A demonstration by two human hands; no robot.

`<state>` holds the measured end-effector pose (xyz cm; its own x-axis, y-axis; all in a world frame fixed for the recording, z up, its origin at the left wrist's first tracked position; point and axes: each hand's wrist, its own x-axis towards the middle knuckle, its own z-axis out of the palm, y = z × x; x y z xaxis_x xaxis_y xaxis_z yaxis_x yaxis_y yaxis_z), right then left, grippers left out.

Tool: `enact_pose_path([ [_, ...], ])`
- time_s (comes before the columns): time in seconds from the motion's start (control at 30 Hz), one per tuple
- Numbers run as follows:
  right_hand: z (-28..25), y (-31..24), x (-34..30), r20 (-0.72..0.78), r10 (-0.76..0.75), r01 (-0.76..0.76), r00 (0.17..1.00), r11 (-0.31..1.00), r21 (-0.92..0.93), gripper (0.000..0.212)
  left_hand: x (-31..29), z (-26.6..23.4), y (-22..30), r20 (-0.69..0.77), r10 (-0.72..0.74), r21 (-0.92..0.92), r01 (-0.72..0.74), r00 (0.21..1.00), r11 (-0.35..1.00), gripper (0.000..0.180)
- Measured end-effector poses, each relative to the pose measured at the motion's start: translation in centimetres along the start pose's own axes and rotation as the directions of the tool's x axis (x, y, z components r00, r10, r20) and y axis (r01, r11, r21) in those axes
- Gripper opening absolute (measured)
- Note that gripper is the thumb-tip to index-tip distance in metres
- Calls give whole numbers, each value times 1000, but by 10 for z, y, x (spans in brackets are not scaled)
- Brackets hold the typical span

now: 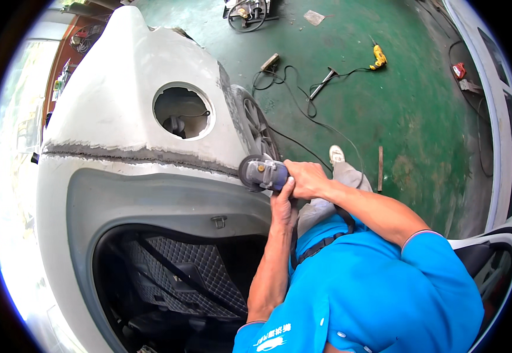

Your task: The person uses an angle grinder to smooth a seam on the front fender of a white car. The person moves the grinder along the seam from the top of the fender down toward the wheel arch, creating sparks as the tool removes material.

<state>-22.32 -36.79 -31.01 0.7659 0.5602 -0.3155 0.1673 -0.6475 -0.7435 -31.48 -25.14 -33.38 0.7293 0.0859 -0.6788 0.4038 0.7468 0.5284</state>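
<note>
Left hand (283, 207) and right hand (307, 180) are wrapped around an angle grinder (272, 175) at frame centre. Its disc (246, 171) sits at the right end of a dark seam (150, 157) on the white car body (114, 100), left of frame; contact cannot be confirmed. Yellow drill (379, 57) lies upper right.

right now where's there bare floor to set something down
Green floor between the yellow drill and wooden strip is bare, though stained, as is the patch right of the strip. Crowded: where cords wind by the metal tool, and beside the wheel, where left hand and right hand hold the grinder.
</note>
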Motion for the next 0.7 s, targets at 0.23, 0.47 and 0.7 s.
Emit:
enact_pose_path([
  [0.23, -27, -46, 52, -82, -225, 232, 971, 969, 83, 33, -7, 34, 77, -34, 245, 130, -239, 969, 962, 49],
  [0.47, -38, -1, 22, 158, -35, 41, 987, 999, -32, 39, 7, 29, 5, -20, 28, 17, -27, 999, 999, 54],
  [0.7, -76, 82, -17, 144, 196, -191, 970, 980, -48, 62, -66, 57, 6, 8, -164, 634, 122, 987, 764, 67],
])
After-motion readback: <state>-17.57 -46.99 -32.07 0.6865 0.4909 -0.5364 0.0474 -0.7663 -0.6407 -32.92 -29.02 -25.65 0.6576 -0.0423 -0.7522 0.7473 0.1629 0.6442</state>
